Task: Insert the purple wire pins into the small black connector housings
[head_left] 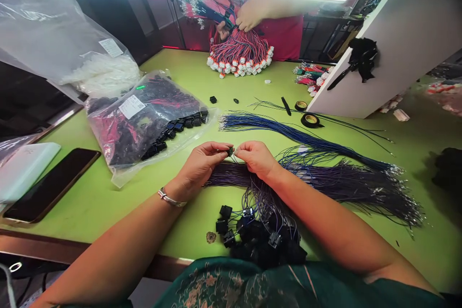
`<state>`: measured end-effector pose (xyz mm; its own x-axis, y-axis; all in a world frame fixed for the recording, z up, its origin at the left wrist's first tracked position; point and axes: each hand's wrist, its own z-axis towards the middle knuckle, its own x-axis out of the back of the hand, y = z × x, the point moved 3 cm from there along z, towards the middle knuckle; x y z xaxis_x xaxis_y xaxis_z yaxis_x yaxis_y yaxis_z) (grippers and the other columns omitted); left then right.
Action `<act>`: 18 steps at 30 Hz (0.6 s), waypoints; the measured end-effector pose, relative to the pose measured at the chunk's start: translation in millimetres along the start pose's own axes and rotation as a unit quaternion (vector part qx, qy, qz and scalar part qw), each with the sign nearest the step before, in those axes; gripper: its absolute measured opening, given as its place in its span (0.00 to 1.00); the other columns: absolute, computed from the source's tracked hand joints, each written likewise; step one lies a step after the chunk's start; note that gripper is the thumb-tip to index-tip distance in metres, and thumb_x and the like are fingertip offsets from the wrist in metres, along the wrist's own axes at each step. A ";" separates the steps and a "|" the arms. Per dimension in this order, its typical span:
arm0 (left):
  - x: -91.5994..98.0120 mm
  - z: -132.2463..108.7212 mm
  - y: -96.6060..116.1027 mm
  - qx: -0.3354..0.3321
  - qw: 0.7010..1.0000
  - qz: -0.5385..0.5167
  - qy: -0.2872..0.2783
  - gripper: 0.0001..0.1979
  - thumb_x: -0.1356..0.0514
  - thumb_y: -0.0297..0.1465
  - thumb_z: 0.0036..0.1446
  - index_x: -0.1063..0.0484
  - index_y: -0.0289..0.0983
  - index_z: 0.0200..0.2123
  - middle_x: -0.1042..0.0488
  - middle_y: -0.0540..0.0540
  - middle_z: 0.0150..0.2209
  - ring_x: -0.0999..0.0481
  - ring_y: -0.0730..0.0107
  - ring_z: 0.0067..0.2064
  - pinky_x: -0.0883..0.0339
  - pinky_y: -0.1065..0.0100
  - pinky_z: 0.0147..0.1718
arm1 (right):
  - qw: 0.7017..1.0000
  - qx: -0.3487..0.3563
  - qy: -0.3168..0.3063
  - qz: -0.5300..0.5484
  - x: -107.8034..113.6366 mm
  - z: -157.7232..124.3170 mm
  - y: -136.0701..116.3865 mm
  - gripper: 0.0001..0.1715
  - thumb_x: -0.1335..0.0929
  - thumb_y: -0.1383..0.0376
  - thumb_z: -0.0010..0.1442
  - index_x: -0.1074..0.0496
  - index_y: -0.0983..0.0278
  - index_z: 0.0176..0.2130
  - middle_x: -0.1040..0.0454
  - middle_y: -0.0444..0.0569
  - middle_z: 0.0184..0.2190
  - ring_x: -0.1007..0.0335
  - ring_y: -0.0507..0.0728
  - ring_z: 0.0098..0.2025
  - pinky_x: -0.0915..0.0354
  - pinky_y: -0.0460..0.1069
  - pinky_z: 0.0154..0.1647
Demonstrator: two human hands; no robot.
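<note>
Between the thumb and fingers of my left hand [203,161] is a small black connector housing [230,152]. My right hand [257,158] pinches a thin wire [235,158] close against the housing; whether its end sits inside cannot be made out. Beneath both hands runs a bundle of dark purple wires [229,174], spreading to the right under my right forearm. Nearer my body lies a pile of black connectors [252,231] with wires attached. A bundle of blue wires [288,130] with metal terminals stretches beyond my right hand.
A clear bag of black connectors [155,120] lies left, before a bag of white parts [104,74]. A phone [52,185] rests at the left edge. Tape rolls [310,120] lie near a white partition [390,53]. Opposite, another person's hand [250,13] handles red wires with white connectors [240,55].
</note>
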<state>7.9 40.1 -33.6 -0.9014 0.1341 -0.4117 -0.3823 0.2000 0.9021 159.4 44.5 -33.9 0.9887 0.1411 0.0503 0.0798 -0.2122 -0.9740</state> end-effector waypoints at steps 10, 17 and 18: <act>0.0 -0.1 -2.2 -0.014 0.999 0.050 0.017 0.11 0.27 0.28 0.38 0.20 0.34 0.29 0.19 0.43 0.33 0.22 0.67 0.36 0.32 0.64 0.45 | 0.997 0.059 0.001 -0.050 -1.8 -2.3 -3.4 0.10 0.33 0.60 0.45 0.33 0.65 0.22 0.40 0.38 0.15 0.49 0.46 0.18 0.50 0.45 0.20; 5.8 -2.5 3.9 0.042 0.999 -0.002 0.010 0.11 0.28 0.28 0.39 0.21 0.34 0.30 0.20 0.46 0.33 0.22 0.69 0.36 0.29 0.65 0.43 | 0.925 0.183 -0.008 -0.334 18.3 19.7 -36.5 0.12 0.37 0.62 0.58 0.26 0.64 0.34 0.25 0.46 0.30 0.33 0.52 0.32 0.40 0.46 0.35; 5.1 -3.6 4.3 0.052 0.999 -0.001 0.001 0.11 0.28 0.28 0.40 0.22 0.34 0.30 0.20 0.46 0.33 0.22 0.69 0.36 0.29 0.65 0.43 | 0.900 0.192 0.017 -0.392 21.8 29.4 -40.8 0.11 0.36 0.63 0.59 0.25 0.64 0.35 0.24 0.48 0.33 0.32 0.53 0.36 0.40 0.47 0.38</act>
<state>1.0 38.2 -31.4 -0.9012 0.1318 -0.4130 -0.3606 0.3008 0.8829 173.9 84.6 0.5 0.6514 0.0710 0.7554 0.7112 0.2897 -0.6405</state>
